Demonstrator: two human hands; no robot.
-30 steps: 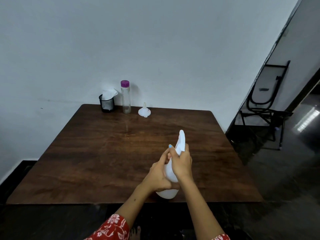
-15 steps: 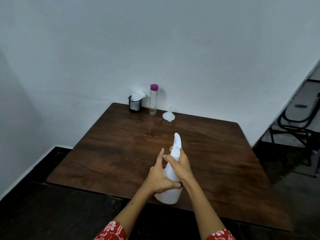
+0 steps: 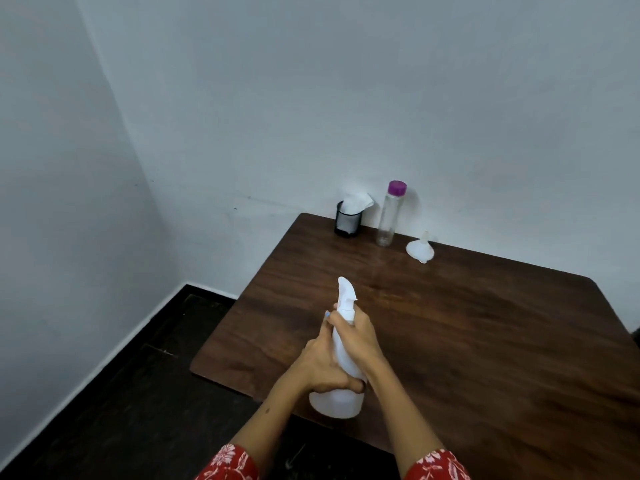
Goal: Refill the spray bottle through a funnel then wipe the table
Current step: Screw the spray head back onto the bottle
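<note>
Nearest, both forearms reach in from red floral sleeves [image 3: 228, 462] and meet on the white spray bottle [image 3: 337, 400], which stands upright at the near edge of the wooden table [image 3: 485, 341], its round base just inside that edge. The left hand [image 3: 320, 367] wraps the body of the bottle, thumb curled across the front; the right hand [image 3: 356, 336] closes round the neck just under the trigger head [image 3: 346, 294]. This looks like the start of unscrewing the spray head, and doing it well means the left hand keeps the body planted and still while only the right hand turns the collar, gripping the collar and not the nozzle or trigger. Since the base sits so close to the edge, sliding the bottle a little inward first would guard against it tipping off. Once loose, the head should be lifted straight up, so that any dip tube inside, which cannot be seen here, clears the neck without dripping. Farther back, well apart from the hands, the white funnel [image 3: 420, 250] lies mouth down near the wall, beside a clear bottle with a purple cap [image 3: 389, 216], and left of that a black mesh holder with tissue [image 3: 348, 220].
</note>
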